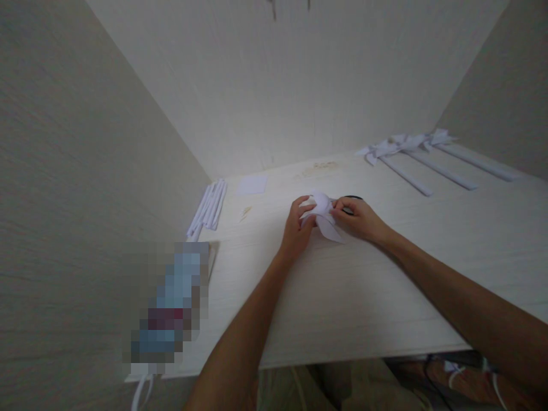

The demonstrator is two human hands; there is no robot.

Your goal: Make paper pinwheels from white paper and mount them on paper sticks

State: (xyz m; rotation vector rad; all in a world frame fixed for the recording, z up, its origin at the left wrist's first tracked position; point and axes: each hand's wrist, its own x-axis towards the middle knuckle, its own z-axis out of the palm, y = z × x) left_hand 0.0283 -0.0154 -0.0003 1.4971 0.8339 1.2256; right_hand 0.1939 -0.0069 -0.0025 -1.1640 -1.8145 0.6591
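- Both hands meet on one small white paper (322, 216), which rests on the table (342, 297) right between them.
- Left hand (295, 228) is closed on the paper's left side, thumb and fingertips pinching it.
- Right hand (360, 220) pinches the right side, with the fingers curled in against the paper.
- Long axis of the paper runs slantwise, from a rounded bulge on the far side by my left thumb to a sharp flap on the near side below my right fingers. The tip points toward me and to the right.
- It is plain white, curled into a puffy loop on top with one flat pointed flap below; finer folds I cannot make out.
- Something black (353, 198) peeks out just beyond my right hand; I cannot tell what it is.
- Well left of my left hand lies a bundle of white sticks (209, 206), with a square sheet (252, 184) beyond it.
- Far beyond my right hand lie pinwheels (406, 144) on long handles.
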